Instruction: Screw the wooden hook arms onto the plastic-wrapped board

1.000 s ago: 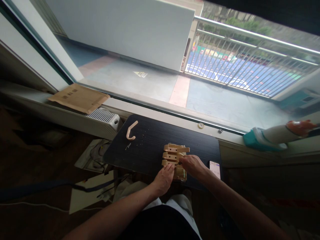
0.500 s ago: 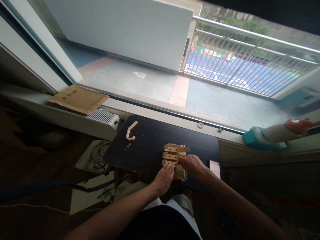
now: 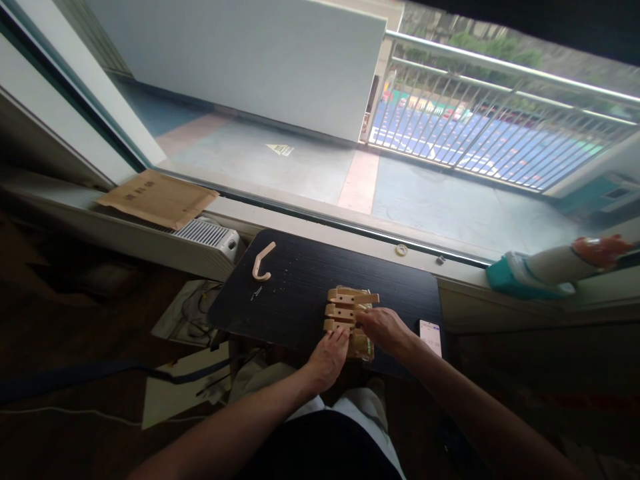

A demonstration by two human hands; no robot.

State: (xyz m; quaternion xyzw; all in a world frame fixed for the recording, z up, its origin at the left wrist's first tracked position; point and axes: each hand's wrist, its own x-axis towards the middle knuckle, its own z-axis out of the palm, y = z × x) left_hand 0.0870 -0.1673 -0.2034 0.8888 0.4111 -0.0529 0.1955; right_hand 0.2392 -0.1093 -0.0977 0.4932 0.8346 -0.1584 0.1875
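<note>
Three pale wooden hooks with dark holes lie side by side on a yellowish, plastic-covered block near the table's front edge. The far wooden hook (image 3: 344, 298) and the middle wooden hook (image 3: 342, 312) show most of their length. My left hand (image 3: 330, 353) grips the left part of the near wooden hook (image 3: 331, 325). My right hand (image 3: 381, 327) is closed at that hook's right end, its fingertips around something small that I cannot make out. Below the hooks, part of the block (image 3: 361, 347) shows. Another wooden hook (image 3: 259, 264) lies apart at the table's far left.
The black table (image 3: 305, 267) stands against the window sill. Small screws (image 3: 257, 293) and crumbs lie on its left half. A phone (image 3: 430, 335) rests at the right edge. A tape roll (image 3: 401, 250) sits on the sill, and a padded envelope (image 3: 157, 198) lies on the radiator.
My right hand has shifted and turned very slightly at the near hook's end. My left hand and the hooks stay in place.
</note>
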